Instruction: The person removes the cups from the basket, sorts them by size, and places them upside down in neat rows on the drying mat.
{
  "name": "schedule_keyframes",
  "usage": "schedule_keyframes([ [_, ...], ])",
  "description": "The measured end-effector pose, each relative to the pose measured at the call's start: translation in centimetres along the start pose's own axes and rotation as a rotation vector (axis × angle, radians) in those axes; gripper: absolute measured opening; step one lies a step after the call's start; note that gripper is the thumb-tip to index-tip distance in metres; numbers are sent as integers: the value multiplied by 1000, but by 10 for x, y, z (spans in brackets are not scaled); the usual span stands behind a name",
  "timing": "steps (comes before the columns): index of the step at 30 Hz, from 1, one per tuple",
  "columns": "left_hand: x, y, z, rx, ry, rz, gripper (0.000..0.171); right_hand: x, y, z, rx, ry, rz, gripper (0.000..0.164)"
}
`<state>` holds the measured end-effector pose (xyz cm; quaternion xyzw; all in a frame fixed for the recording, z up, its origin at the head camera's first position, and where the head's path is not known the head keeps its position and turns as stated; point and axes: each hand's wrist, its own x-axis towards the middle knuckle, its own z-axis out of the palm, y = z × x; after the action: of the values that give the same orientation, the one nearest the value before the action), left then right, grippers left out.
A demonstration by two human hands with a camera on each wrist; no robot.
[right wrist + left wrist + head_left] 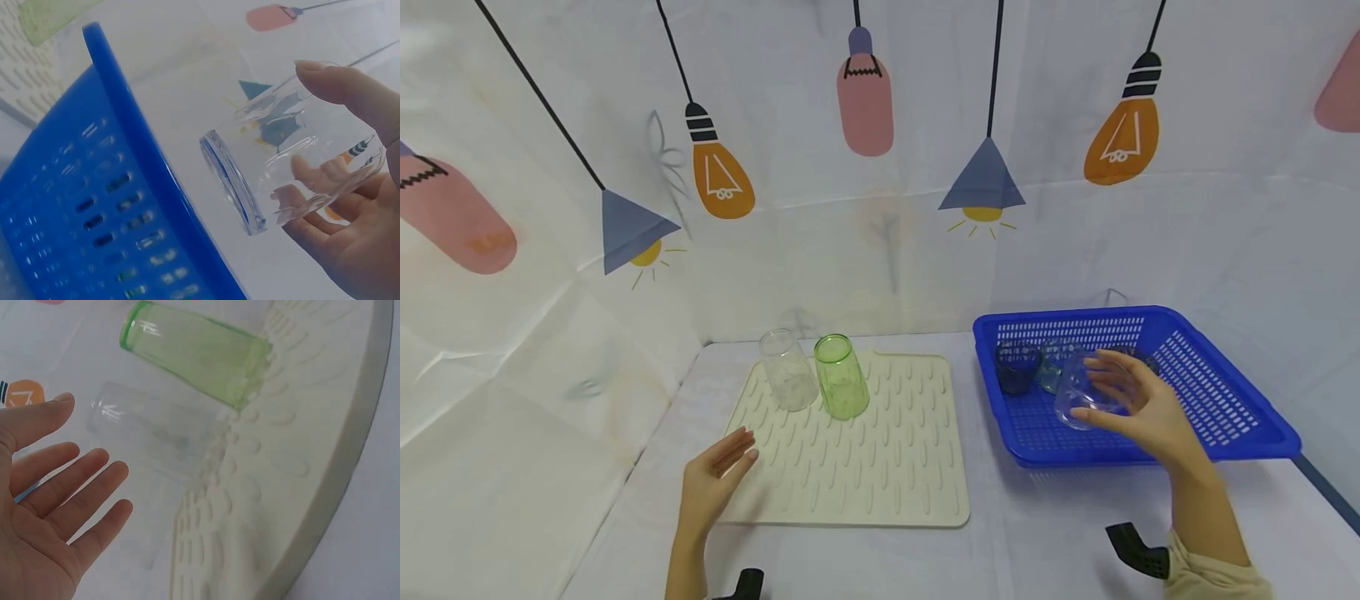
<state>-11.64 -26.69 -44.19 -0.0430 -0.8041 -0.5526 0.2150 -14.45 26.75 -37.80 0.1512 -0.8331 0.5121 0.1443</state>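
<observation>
My right hand point(1138, 408) grips a clear drinking glass point(269, 150) between thumb and fingers, over the blue plastic basket point(1225, 408). Several other glasses sit in the basket, among them a dark glass point(1017, 371) at its left side. My left hand point(715, 479) is held with loosely bent fingers over the left edge of the cream ribbed mat point(910, 467), holding nothing. Toward the back of that mat stand a clear tumbler point(788, 371) and a green tumbler point(842, 379), side by side.
The white-covered table point(985, 533) carries the mat on the left and the basket on the right. A white sheet point(820, 267) printed with lamps hangs behind and along the left side.
</observation>
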Motion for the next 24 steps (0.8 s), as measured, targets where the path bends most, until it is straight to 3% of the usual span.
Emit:
schedule_keyframes([
  [12,5,24,39,-125,-53,113,37,4,-9,22,87,-49,-54,79],
  [24,7,41,84,-195,-229,169,36,7,-12,47,176,-104,-100,78],
])
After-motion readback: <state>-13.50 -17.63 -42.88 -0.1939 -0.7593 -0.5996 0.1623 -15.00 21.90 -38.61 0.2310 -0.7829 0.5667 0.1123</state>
